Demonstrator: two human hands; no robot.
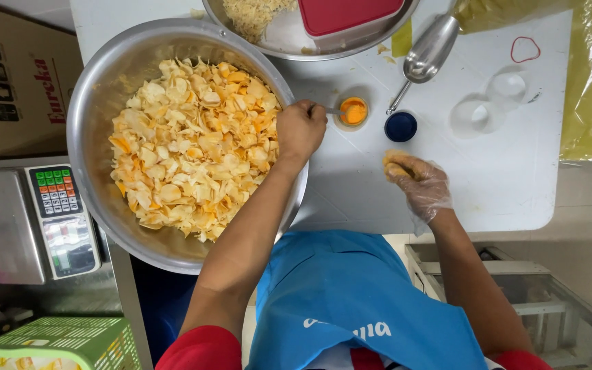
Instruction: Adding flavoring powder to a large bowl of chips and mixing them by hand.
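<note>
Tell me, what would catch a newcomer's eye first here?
The big steel bowl of yellow chips at left. Beside it, the left hand dips a spoon into a small jar of orange powder. The right hand, in a clear glove, is dusted orange.

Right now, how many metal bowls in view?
2. The big bowl of chips sits at left on the table, under the left hand. A second bowl is cut off by the top edge.

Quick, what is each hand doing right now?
Left hand: grip closed on a small spoon dipped in the orange powder jar.
Right hand: gloved, fingers curled, orange-dusted, holding nothing visible.
</note>
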